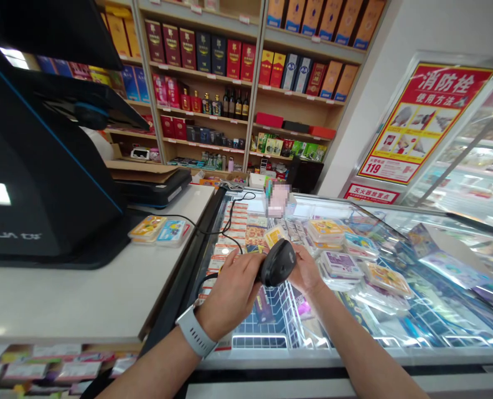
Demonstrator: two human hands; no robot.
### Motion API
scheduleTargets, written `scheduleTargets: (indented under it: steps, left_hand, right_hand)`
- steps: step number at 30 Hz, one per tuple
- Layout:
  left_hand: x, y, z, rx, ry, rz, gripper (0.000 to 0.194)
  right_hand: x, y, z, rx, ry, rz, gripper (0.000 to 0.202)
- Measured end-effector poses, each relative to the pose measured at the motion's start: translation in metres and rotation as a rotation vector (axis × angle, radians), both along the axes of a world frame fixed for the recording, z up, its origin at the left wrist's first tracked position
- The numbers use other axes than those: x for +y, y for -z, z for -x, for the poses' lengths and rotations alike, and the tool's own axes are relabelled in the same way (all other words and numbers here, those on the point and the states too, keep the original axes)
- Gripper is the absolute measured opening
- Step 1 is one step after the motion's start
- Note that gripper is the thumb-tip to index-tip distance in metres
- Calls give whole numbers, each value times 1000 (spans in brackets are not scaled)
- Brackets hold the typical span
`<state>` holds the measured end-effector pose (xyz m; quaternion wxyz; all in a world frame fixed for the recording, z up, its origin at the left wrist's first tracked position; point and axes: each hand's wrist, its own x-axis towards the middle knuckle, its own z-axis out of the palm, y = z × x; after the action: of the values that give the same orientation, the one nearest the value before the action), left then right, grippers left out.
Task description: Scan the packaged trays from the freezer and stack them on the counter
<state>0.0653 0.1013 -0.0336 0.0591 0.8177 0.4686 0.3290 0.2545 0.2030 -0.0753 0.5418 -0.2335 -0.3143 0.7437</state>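
Observation:
My left hand, with a grey-banded watch on its wrist, is wrapped round a black handheld barcode scanner. The scanner's rounded head points away from me, over the glass top. Close behind it, my right hand grips a small pack with a yellow label; the scanner hides part of the pack and most of the fingers. To the right, several clear plastic food packs with yellow, blue and purple labels lie in stacks on the glass. A black cable loops near the scanner.
Below my hands is a glass-topped chest freezer with wire baskets inside. On the white counter at left are two food packs and a black checkout terminal. Shelves of boxed bottles line the back wall.

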Motion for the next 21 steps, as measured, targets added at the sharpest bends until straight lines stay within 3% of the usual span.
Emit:
scheduleTargets:
  steps: [5,10,16,21]
  left_hand:
    - [-4,-7,3,-80,26,10,50]
    - [-9,-11,4,-163,9,-25,41]
    - [-14,-12,7,-218,-50,-65,39]
    - [-16,-17,11,-292,-63,-83,45]
  right_hand:
    - [2,-7,21,-150,20,-122,34]
    - [18,-20,73,-354,-21,-341,44]
    - [39,-10,141,-712,24,-884,41]
    - [41,-18,191,-921,53,-1202,40]
